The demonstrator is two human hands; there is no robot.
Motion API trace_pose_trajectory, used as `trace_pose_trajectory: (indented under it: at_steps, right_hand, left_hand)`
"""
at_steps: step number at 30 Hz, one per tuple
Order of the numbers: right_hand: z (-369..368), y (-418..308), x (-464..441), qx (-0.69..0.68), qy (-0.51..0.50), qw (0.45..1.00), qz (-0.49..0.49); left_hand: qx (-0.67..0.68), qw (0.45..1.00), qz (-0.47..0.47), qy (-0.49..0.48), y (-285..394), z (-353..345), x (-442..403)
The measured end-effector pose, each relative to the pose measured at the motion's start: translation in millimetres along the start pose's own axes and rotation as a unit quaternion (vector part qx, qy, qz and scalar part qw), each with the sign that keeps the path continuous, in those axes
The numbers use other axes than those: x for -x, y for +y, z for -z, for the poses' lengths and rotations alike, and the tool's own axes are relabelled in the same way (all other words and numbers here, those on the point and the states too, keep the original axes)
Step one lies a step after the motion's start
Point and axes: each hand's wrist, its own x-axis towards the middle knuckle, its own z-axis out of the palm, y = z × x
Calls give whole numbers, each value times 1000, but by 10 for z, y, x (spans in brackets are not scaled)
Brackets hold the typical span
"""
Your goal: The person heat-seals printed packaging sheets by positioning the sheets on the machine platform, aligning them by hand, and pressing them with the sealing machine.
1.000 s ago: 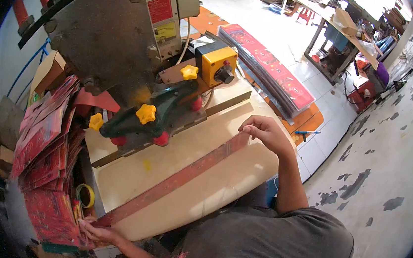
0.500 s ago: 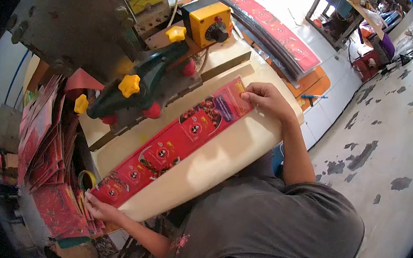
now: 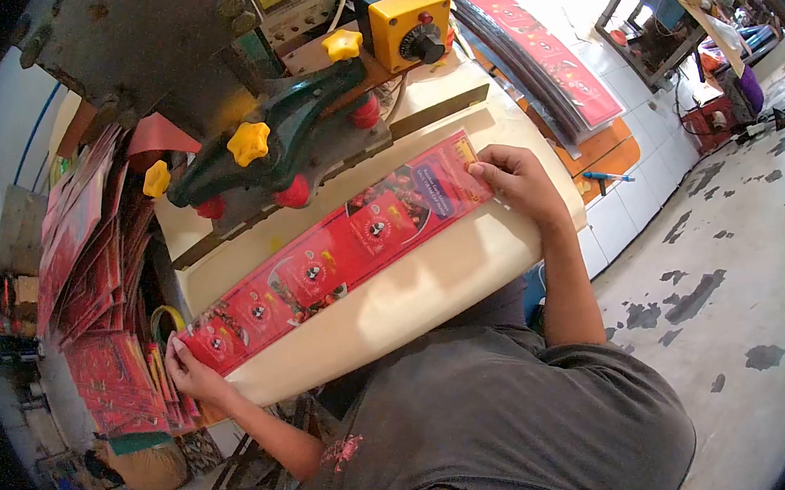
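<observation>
A long red printed strip point(image 3: 314, 271) is stretched diagonally over the cream work surface point(image 3: 384, 329), its printed side up. My left hand point(image 3: 194, 372) pinches its lower left end. At the upper right end, my right hand point(image 3: 517, 181) grips the strip between thumb and fingers. Just beyond the strip stands a machine with a dark green arm point(image 3: 280, 140), yellow star knobs point(image 3: 248, 143) and red round knobs point(image 3: 293, 191).
A heap of red printed sheets point(image 3: 95, 245) lies at the left, beside a yellow tape roll point(image 3: 165, 325). Behind are a yellow control box point(image 3: 406, 25) and a stack of red strips point(image 3: 543, 52). A blue pen point(image 3: 609, 176) rests on the orange table point(image 3: 609, 153).
The strip, earlier seen dull and narrow, now shows its full printed face. Both hands have risen in view, still at its ends. The camera view has shifted.
</observation>
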Motion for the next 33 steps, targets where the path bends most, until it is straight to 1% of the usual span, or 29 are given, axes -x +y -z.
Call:
trace_pose_trajectory:
  at_steps: [4, 6, 8, 9, 12, 15, 17, 21, 22, 24, 27, 31, 32, 33]
  right_hand:
    - [15, 73, -16, 20, 7, 1000, 0]
    - [27, 171, -49, 4, 3, 1000, 6]
    - [34, 264, -92, -13, -1, 1000, 14]
    - [39, 303, -109, -17, 2, 1000, 24]
    - [27, 247, -80, -23, 7, 999, 38]
    - [-9, 171, -23, -26, 19, 999, 26]
    - [-17, 172, -19, 7, 35, 999, 27]
    - [-41, 216, -51, 49, 60, 994, 74]
    - [-41, 210, -54, 48, 59, 994, 80]
    - [-34, 192, -48, 90, 76, 990, 71]
    - [-43, 147, -42, 103, 85, 989, 69]
    - [-72, 78, -24, 107, 85, 987, 83]
    - [-85, 81, -19, 91, 89, 989, 79]
    - [-92, 77, -18, 75, 96, 990, 73]
  left_hand:
    - [14, 1000, -10, 18, 72, -26, 23]
    - [20, 999, -10, 30, 112, -42, 19]
    - [23, 999, 15, 23, 70, -37, 8]
    - [51, 998, 24, 25, 18, -49, -11]
    - [71, 997, 24, 20, -24, -52, -12]
    - [56, 998, 15, 1, -121, -26, -48]
    - [61, 998, 4, -3, -148, -42, -41]
    - [68, 997, 23, -15, -104, -60, -30]
    - [62, 997, 29, -26, -99, -48, -22]
    - [52, 998, 14, -27, -176, -51, -40]
    - [56, 998, 28, -24, -158, -54, -34]
    - [12, 999, 33, -23, 12, -33, 20]
    - [-6, 999, 32, -31, 22, -49, 12]
    - [13, 1000, 18, -14, -45, -84, 2]
